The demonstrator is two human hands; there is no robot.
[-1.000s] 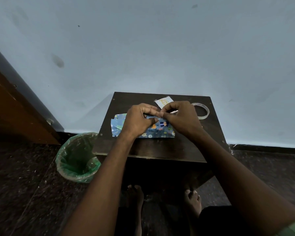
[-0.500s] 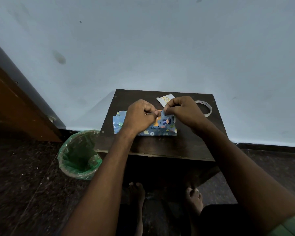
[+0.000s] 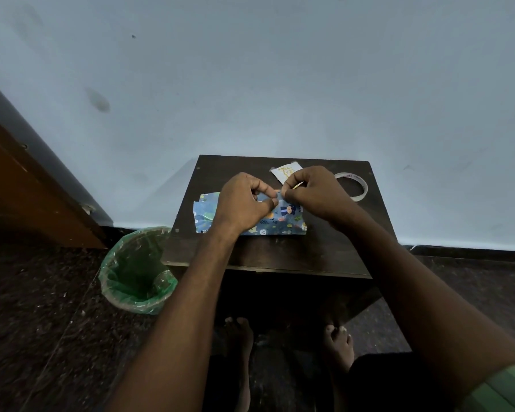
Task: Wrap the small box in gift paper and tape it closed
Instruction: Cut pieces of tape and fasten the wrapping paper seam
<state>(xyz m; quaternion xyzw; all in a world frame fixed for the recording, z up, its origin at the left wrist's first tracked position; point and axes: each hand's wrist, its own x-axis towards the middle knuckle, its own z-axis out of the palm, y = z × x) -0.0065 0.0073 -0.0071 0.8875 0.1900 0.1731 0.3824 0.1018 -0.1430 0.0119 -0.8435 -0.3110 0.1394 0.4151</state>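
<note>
Two hands meet at the centre of the frame over a dark wooden worktop (image 3: 280, 254). The left hand (image 3: 244, 203) and the right hand (image 3: 312, 191) both have their fingers curled, pinching the upper edge of the blue cartoon-print gift paper (image 3: 283, 224) where they touch each other. The paper lies on the worktop beneath them; the small box is hidden and cannot be made out. A roll of tape (image 3: 353, 187) lies just right of the right hand, and a white card (image 3: 284, 172) lies just above it. A green-lined bin (image 3: 137, 272) stands on the floor at the lower left of the worktop.
</note>
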